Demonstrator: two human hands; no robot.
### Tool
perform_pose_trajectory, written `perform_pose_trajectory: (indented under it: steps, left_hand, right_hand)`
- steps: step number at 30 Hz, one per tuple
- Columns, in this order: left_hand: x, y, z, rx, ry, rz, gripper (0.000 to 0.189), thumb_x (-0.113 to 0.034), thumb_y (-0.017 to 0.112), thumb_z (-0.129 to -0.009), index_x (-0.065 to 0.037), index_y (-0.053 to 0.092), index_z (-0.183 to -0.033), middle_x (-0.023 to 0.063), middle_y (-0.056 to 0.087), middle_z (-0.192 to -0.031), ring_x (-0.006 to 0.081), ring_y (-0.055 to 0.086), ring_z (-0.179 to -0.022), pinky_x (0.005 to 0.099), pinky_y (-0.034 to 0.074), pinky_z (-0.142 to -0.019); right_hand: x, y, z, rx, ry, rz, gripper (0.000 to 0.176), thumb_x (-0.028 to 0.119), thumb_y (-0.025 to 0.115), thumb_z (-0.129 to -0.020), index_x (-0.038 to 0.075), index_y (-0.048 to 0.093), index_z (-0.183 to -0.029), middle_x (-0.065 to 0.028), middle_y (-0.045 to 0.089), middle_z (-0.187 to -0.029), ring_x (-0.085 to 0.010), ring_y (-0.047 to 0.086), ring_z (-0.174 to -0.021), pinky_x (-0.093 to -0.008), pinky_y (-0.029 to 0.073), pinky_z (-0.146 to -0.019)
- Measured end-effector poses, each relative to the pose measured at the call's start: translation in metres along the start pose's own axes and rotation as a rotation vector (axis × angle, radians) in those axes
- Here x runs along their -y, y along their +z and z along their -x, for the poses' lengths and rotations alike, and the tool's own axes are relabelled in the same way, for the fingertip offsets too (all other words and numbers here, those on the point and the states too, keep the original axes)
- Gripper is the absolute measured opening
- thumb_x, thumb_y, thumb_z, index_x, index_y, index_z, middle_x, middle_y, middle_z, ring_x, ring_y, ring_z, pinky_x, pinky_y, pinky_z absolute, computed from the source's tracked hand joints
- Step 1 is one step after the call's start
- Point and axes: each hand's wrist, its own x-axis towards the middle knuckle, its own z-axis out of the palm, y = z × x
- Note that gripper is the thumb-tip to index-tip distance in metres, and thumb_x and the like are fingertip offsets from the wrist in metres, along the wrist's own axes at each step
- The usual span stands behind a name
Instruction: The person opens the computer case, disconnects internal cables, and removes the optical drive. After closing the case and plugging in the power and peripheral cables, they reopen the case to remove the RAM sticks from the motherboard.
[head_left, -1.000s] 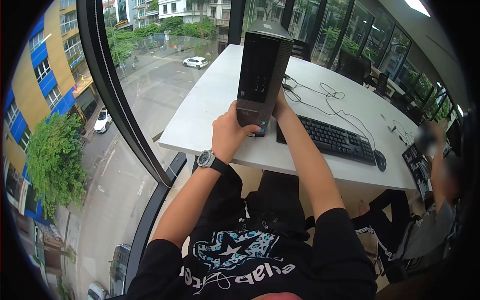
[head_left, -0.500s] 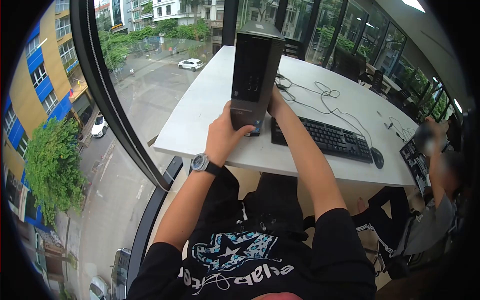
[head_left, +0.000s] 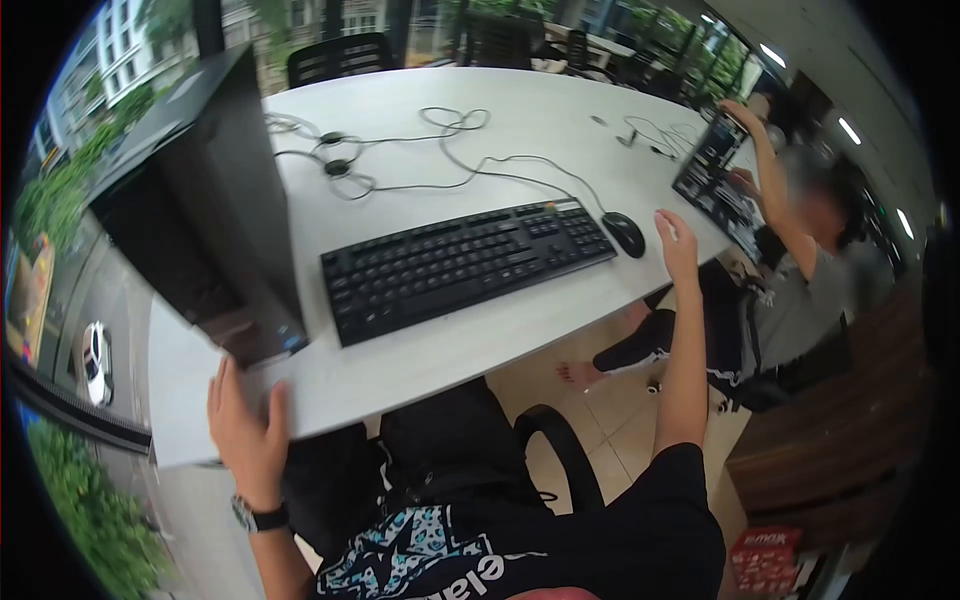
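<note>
A black desktop computer tower [head_left: 215, 210] stands upright at the left end of the white table [head_left: 400, 380]. My left hand [head_left: 248, 420] is at the table's front edge, fingertips right at the tower's lower front, thumb spread and nothing in its grasp. To the right, my right hand [head_left: 678, 240] is raised over the front edge, empty, with its fingers loosely apart. Closest to it is a black mouse [head_left: 624, 235]. Between the hands lies a black keyboard [head_left: 465, 265], just right of the tower.
Black cables [head_left: 400, 187] trail loosely behind the keyboard. At the table's right end a seated person [head_left: 800, 230] handles an opened computer case [head_left: 715, 180]. An office chair [head_left: 340, 60] stands beyond the far edge, and tall windows line the left side.
Both my hands have let go of the tower; the right one has swung right past the mouse, while the left stays near the tower's base. The view has turned right.
</note>
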Motion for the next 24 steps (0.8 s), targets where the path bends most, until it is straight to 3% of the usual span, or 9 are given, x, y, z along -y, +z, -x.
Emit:
perform_pose_trajectory:
  steps: [4,6,7,9,10,12,19,22,24]
  left_hand:
    - [0.002,0.005,0.001,-0.009,-0.077,0.062,0.056,-0.021,0.07,-0.094,0.012,0.054,-0.136,0.0301,0.059,-0.135,0.0461,0.055,-0.127,0.0472,0.041,-0.11]
    - [0.006,0.005,0.0,0.003,-0.092,0.079,0.052,-0.018,0.068,-0.095,0.011,0.055,-0.136,0.0307,0.06,-0.134,0.0463,0.056,-0.126,0.0469,0.041,-0.109]
    - [0.008,0.005,-0.001,0.011,-0.104,0.081,0.049,-0.017,0.066,-0.096,0.011,0.055,-0.136,0.0296,0.06,-0.134,0.0454,0.056,-0.126,0.046,0.041,-0.109]
    - [0.01,0.008,0.001,0.046,-0.118,0.076,0.047,-0.016,0.065,-0.097,0.01,0.056,-0.135,0.0286,0.061,-0.134,0.0445,0.056,-0.127,0.0451,0.041,-0.109]
    - [0.013,0.008,0.002,0.051,-0.141,0.065,0.045,-0.017,0.061,-0.1,0.009,0.056,-0.136,0.0269,0.061,-0.134,0.0413,0.057,-0.127,0.0434,0.041,-0.109]
    - [0.014,0.007,-0.002,0.067,-0.164,0.058,0.043,-0.017,0.057,-0.103,0.009,0.056,-0.137,0.0251,0.062,-0.135,0.0382,0.059,-0.127,0.0416,0.041,-0.11]
    - [0.02,0.01,0.005,0.029,-0.268,0.121,0.047,-0.026,0.054,-0.106,0.007,0.058,-0.138,0.0231,0.062,-0.139,0.0335,0.058,-0.131,0.0395,0.04,-0.111]
    - [0.018,0.01,0.003,0.022,-0.271,0.135,0.045,-0.024,0.051,-0.106,0.008,0.059,-0.136,0.0229,0.064,-0.135,0.0338,0.06,-0.127,0.0402,0.04,-0.111]
    - [0.028,0.014,0.007,-0.002,-0.263,0.186,0.043,-0.021,0.053,-0.106,0.008,0.059,-0.137,0.0225,0.065,-0.134,0.0313,0.061,-0.126,0.0386,0.042,-0.11]
  right_hand:
    - [-0.052,0.018,-0.028,0.124,0.062,-0.079,0.042,0.037,0.065,-0.1,0.001,0.072,-0.121,-0.0163,0.073,-0.121,-0.0283,0.065,-0.119,-0.0387,0.046,-0.105]
    - [-0.057,0.034,-0.048,0.185,-0.006,0.037,0.05,0.044,0.059,-0.101,0.005,0.066,-0.132,-0.019,0.064,-0.138,-0.033,0.057,-0.132,-0.0437,0.041,-0.112]
    - [-0.063,0.046,-0.057,0.186,0.007,0.053,0.05,0.044,0.059,-0.101,0.005,0.066,-0.132,-0.019,0.064,-0.138,-0.033,0.057,-0.132,-0.0437,0.041,-0.112]
    - [-0.074,0.07,-0.064,0.361,-0.08,0.53,0.065,0.055,0.049,-0.102,0.011,0.052,-0.149,-0.0197,0.045,-0.157,-0.0363,0.041,-0.146,-0.0495,0.03,-0.119]
    - [-0.072,0.071,-0.061,0.38,-0.062,0.534,0.065,0.055,0.049,-0.102,0.011,0.052,-0.149,-0.0197,0.045,-0.157,-0.0363,0.041,-0.146,-0.0495,0.03,-0.119]
    - [-0.066,0.062,-0.061,0.501,-0.014,0.582,0.075,0.063,0.04,-0.101,0.017,0.035,-0.16,-0.0175,0.029,-0.167,-0.0358,0.026,-0.154,-0.0525,0.02,-0.123]
    - [-0.068,0.063,-0.06,0.509,-0.001,0.607,0.078,0.066,0.039,-0.101,0.018,0.033,-0.161,-0.0176,0.029,-0.167,-0.0349,0.026,-0.154,-0.0548,0.019,-0.123]
    - [-0.081,0.063,-0.061,0.503,-0.085,0.638,0.067,0.058,0.041,-0.103,0.022,0.036,-0.159,-0.0183,0.03,-0.166,-0.0377,0.028,-0.153,-0.056,0.023,-0.122]
    - [-0.095,0.062,-0.062,0.514,-0.302,0.767,0.053,0.044,0.044,-0.105,0.027,0.043,-0.155,-0.0188,0.033,-0.164,-0.0411,0.032,-0.151,-0.0563,0.029,-0.119]
